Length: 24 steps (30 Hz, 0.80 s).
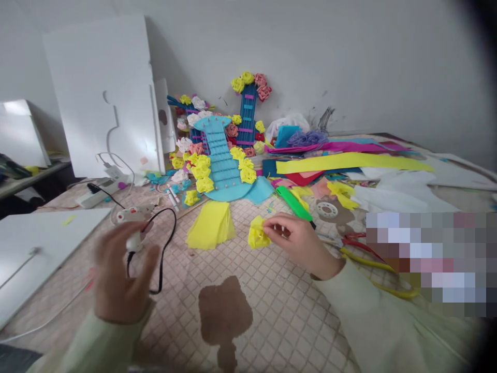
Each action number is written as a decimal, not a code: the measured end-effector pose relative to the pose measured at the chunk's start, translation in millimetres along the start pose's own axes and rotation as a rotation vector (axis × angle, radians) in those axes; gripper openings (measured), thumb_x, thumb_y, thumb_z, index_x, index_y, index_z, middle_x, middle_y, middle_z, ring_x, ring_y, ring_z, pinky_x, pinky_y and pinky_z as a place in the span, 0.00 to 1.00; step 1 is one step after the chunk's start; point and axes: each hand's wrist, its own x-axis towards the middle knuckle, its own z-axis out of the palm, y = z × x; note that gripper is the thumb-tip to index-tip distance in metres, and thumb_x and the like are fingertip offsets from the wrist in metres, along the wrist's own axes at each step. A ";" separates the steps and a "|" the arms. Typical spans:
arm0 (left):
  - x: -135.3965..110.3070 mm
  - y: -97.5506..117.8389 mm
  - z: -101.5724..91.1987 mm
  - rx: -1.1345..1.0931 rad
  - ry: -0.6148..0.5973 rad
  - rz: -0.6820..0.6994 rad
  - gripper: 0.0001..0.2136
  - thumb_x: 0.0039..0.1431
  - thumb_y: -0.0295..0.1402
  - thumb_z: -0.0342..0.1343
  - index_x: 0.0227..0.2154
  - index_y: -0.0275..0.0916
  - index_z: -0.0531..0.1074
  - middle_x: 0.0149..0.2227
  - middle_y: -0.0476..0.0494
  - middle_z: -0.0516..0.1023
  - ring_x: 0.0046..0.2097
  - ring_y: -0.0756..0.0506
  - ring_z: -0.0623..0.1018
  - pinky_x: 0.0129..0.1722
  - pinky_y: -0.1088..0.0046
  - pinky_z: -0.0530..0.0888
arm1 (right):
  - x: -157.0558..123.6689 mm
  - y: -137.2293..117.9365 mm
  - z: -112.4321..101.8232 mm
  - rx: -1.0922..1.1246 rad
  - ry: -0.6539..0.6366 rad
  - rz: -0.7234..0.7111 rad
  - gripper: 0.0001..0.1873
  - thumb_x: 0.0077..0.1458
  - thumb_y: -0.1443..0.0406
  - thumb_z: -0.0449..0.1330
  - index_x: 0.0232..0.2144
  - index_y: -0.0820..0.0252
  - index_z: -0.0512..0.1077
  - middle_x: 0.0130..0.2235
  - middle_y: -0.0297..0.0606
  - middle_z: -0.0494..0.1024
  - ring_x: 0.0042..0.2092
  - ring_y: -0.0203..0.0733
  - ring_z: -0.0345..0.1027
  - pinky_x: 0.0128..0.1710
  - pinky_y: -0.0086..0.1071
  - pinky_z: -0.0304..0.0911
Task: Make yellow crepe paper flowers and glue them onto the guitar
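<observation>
My right hand (298, 242) pinches a yellow crepe-paper flower (256, 235) between thumb and fingertips, just above the table. Blurred by motion, my left hand (122, 277) is raised over the left side with thumb and fingers apart, nothing in it. Right by its fingers lies a white glue gun (125, 214) with red marks and a looped black cord (173, 228), partly hidden by the hand. A fanned stack of yellow crepe-paper pieces (212, 225) lies between the hands. Behind it stands a light-blue anchor-like board (222, 155) edged with yellow paper flowers.
A green utility knife (294, 203), a white tape ring (326, 209) and yellow-handled scissors (368, 260) lie to the right. Coloured paper strips (349, 162) are piled behind. A power strip (95, 192) and a white board (42, 238) are on the left.
</observation>
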 end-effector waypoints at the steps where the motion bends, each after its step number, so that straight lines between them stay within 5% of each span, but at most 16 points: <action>1: 2.1 19.4 11.0 -0.077 -0.055 0.064 0.16 0.53 0.31 0.50 0.46 0.38 0.61 0.47 0.39 0.65 0.52 0.37 0.63 0.51 0.53 0.61 | -0.3 -0.5 -0.2 0.003 -0.002 0.001 0.05 0.52 0.67 0.54 0.28 0.60 0.70 0.32 0.36 0.74 0.30 0.34 0.65 0.28 0.28 0.61; 5: 12.9 80.9 60.7 -0.445 -0.370 -0.011 0.18 0.53 0.36 0.50 0.46 0.37 0.61 0.48 0.38 0.67 0.49 0.40 0.66 0.45 0.60 0.67 | -1.6 -3.2 -2.6 0.041 -0.032 -0.003 0.05 0.52 0.67 0.54 0.29 0.60 0.70 0.32 0.36 0.74 0.32 0.35 0.66 0.29 0.28 0.61; 8: 21.5 98.5 87.5 -0.691 -0.559 -0.150 0.17 0.52 0.38 0.52 0.44 0.36 0.63 0.45 0.38 0.69 0.46 0.42 0.69 0.41 0.63 0.68 | -2.0 -3.8 -4.5 0.064 -0.053 -0.012 0.06 0.52 0.67 0.54 0.29 0.61 0.70 0.32 0.36 0.74 0.32 0.35 0.66 0.28 0.28 0.61; 17: 23.3 97.3 106.6 -1.348 -0.683 -0.458 0.13 0.46 0.33 0.58 0.33 0.38 0.60 0.31 0.49 0.68 0.34 0.50 0.71 0.34 0.73 0.68 | -1.3 -1.3 -2.6 0.100 -0.087 0.018 0.06 0.52 0.67 0.54 0.29 0.60 0.70 0.32 0.36 0.74 0.32 0.35 0.66 0.29 0.28 0.61; 24: 20.6 92.0 107.4 -1.443 -0.784 -0.535 0.10 0.44 0.31 0.59 0.29 0.37 0.63 0.29 0.50 0.70 0.31 0.51 0.71 0.31 0.75 0.67 | -2.2 -1.3 1.6 0.098 -0.129 0.020 0.06 0.52 0.67 0.54 0.30 0.60 0.71 0.31 0.35 0.74 0.30 0.33 0.64 0.27 0.27 0.60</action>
